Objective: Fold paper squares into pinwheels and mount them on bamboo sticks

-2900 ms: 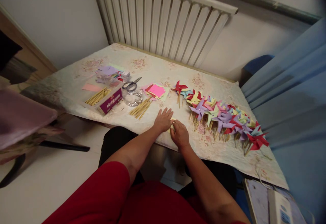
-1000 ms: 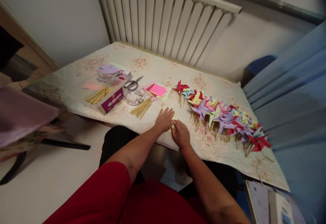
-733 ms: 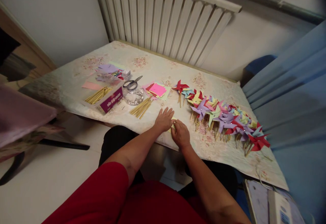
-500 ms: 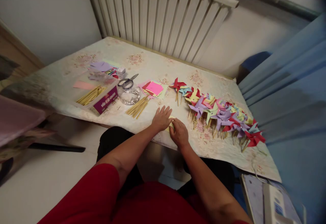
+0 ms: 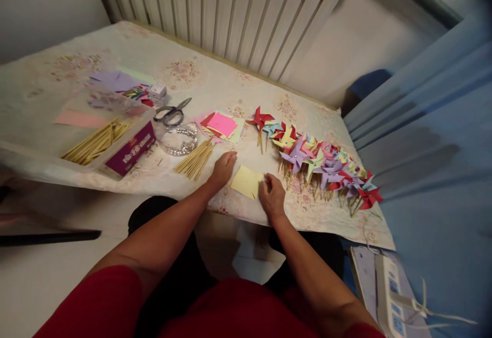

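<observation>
A pale yellow paper square [image 5: 247, 181] lies flat near the front edge of the floral-covered table [image 5: 215, 92]. My left hand [image 5: 223, 169] rests at the square's left corner, fingers loosely curled, touching the cloth beside it. At the square's right edge my right hand [image 5: 271, 196] presses down with its fingertips on the paper. A loose bundle of wooden sticks [image 5: 194, 158] lies just left of my left hand. A long row of finished paper pinwheels [image 5: 315, 161] on sticks stretches to the right.
A stack of coloured paper squares [image 5: 221, 123], scissors [image 5: 171, 114], a clear round dish [image 5: 179, 140] and a box of sticks [image 5: 111, 140] lie to the left. A radiator [image 5: 215, 10] stands behind the table. Blue fabric [image 5: 430, 138] hangs at the right. A power strip [image 5: 388, 297] lies lower right.
My left hand has slid left off the yellow square, which now shows fully. My right hand stays at its right edge. The camera has tilted and moved closer.
</observation>
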{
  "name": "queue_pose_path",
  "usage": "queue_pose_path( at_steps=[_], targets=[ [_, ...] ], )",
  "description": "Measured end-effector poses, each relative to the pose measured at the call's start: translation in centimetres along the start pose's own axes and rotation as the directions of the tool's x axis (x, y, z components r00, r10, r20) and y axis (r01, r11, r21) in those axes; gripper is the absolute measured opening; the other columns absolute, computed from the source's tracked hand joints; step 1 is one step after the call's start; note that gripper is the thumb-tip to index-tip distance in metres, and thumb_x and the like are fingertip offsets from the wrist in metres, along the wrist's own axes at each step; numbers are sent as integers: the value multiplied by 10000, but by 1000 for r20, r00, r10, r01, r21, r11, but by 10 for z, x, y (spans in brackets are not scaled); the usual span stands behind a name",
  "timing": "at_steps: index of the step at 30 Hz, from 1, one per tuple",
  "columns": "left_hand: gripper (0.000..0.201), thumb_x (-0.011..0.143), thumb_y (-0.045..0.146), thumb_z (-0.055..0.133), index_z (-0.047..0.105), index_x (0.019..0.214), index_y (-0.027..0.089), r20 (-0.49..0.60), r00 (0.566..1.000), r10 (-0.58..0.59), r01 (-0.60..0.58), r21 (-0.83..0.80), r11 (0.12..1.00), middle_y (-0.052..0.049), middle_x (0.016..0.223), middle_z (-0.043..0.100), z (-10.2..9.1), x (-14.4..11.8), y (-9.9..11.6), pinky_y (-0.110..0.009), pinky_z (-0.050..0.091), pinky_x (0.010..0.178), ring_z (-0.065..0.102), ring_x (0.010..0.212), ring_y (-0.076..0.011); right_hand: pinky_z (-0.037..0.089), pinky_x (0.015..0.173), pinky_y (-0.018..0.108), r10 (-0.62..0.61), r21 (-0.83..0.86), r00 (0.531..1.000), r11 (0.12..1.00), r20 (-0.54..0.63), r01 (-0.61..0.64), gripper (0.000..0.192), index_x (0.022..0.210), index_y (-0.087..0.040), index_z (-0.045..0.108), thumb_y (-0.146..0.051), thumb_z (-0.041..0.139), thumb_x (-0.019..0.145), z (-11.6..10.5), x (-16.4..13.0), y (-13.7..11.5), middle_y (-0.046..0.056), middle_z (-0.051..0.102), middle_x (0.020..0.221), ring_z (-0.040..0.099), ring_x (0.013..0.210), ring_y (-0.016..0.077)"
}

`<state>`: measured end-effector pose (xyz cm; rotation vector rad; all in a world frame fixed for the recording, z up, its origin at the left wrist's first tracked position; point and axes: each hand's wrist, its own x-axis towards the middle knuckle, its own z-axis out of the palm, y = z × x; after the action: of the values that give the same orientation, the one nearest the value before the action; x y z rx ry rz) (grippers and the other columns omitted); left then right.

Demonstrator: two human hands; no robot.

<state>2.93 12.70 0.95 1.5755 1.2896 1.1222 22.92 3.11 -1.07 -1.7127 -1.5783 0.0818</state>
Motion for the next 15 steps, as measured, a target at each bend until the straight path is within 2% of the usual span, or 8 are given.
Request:
queue_pose_path(
  at_steps=[3,6,11,15],
  targets=[
    [317,960,321,412,661,1073,161,28,993,-116,118,-98,988,-81,1023,719,2,3,1,-327,518,928,670,979,-184,526,858,398,92,89,996,992,14,-93,381,1159,-148,642,-342,560,842,1,2,1,115,693,998,633,862,224],
    [233,929,305,461,660,937,182,44,983,-180,184,-119,976,-40,932,705,5,8,5,-296,522,859,656,921,-168,530,850,379,233,192,971,952,47,-237,451,1189,-144,633,-372,581,804,4,9,-1,92,712,984,646,831,205],
    [201,902,285,474,633,837,182,86,968,-234,244,-132,961,-16,813,670,3,15,12,-270,510,793,630,854,-155,517,744,323,448,201,877,856,173,-476,528,1149,-152,652,-425,666,698,7,33,-6,10,703,795,636,719,183],
    [188,881,265,480,634,816,178,123,966,-226,239,-110,965,-23,799,672,0,15,14,-268,502,775,621,827,-157,463,606,274,516,167,813,807,268,-567,524,1037,-154,692,-404,755,581,4,46,-11,-33,637,662,578,614,157]
  ],
)
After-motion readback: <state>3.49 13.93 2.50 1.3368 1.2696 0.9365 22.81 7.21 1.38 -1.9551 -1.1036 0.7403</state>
